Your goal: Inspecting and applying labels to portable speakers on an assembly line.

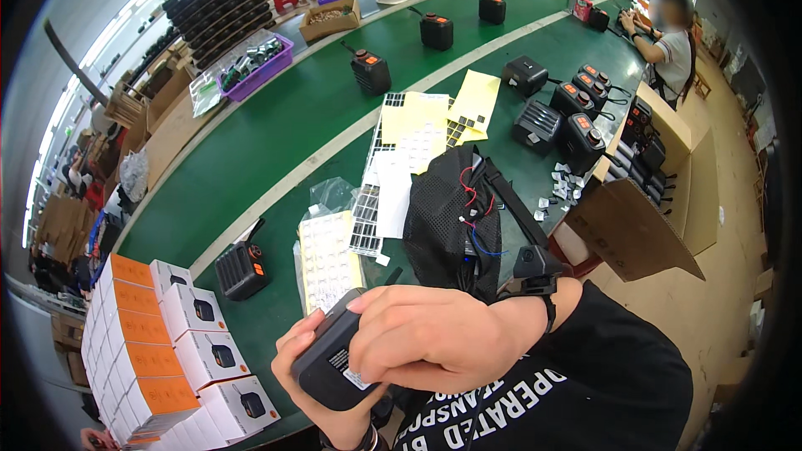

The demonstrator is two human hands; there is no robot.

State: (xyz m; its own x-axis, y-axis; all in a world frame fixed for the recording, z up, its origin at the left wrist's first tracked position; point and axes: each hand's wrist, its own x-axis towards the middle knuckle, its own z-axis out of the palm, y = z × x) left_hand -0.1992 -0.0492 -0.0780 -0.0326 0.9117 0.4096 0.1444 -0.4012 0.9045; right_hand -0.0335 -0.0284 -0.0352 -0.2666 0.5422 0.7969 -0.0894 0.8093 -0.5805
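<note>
Both my hands hold one black box-shaped device [330, 359] with a small white label, close under the camera. My left hand [313, 384] cups it from below at the lower left. My right hand [434, 338] lies over its top and right side, wrist strapped with a black band. Just beyond them on the green table [276, 142] lie a black mesh pouch [447, 230] with red and blue wires and sheets of small stickers [326, 259]. One more black device with orange marks [242, 267] rests to the left.
White and orange product boxes [167, 342] are stacked at the lower left. More black devices [568, 113] and yellow sheets [476, 100] lie farther along the table. An open cardboard box [652, 200] stands at right. Another person [668, 42] works at the far right.
</note>
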